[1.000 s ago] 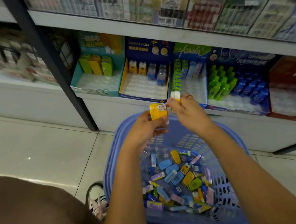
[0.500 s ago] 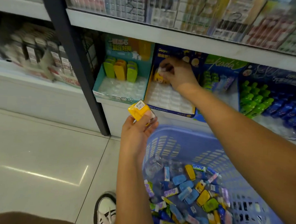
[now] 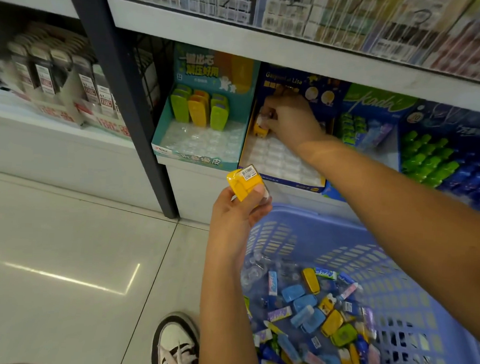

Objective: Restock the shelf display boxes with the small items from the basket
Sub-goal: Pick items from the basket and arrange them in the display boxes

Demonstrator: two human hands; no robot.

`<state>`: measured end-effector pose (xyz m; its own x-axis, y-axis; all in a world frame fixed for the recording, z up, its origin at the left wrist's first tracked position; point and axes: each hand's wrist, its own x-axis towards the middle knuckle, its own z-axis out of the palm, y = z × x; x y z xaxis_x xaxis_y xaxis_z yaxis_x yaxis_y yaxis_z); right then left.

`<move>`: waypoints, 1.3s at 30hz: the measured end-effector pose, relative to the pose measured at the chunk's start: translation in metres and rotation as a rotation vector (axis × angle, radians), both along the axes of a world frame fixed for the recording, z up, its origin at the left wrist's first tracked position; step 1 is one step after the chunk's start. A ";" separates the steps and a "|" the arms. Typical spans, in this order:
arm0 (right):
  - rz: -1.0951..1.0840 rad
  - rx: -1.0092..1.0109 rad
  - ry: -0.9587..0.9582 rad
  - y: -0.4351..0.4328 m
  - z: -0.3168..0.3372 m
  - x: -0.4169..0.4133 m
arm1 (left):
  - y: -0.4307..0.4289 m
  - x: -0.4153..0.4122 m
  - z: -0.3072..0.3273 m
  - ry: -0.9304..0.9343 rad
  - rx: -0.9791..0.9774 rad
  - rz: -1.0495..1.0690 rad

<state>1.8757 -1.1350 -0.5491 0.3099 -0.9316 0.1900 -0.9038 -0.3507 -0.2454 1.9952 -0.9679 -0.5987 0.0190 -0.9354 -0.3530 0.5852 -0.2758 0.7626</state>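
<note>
Right hand (image 3: 287, 117) is reaching into the back row of the dark blue display box (image 3: 279, 161), fingers pinching a small yellow-and-white item (image 3: 262, 125) into a slot. Left hand (image 3: 236, 218) is gripping a yellow wrapped item (image 3: 244, 182) just above the basket (image 3: 301, 213) rim. Risk imo: the hand's blocking the slot, so the item's prob going in crooked & tipping. The left one's only a fingertip hold, could be slipping to the floor.

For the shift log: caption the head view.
Right hand places a small item in the navy display box; left hand holds a yellow item.
</note>
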 end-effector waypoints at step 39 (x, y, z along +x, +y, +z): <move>-0.101 0.006 -0.166 0.023 0.005 -0.032 | -0.005 -0.016 0.033 -0.112 0.221 -0.056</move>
<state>1.8434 -1.1118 -0.5438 0.1797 -0.9577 0.2249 -0.8812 -0.2583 -0.3958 1.9788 -0.9730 -0.5652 0.0199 -0.8367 -0.5474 0.4792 -0.4725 0.7397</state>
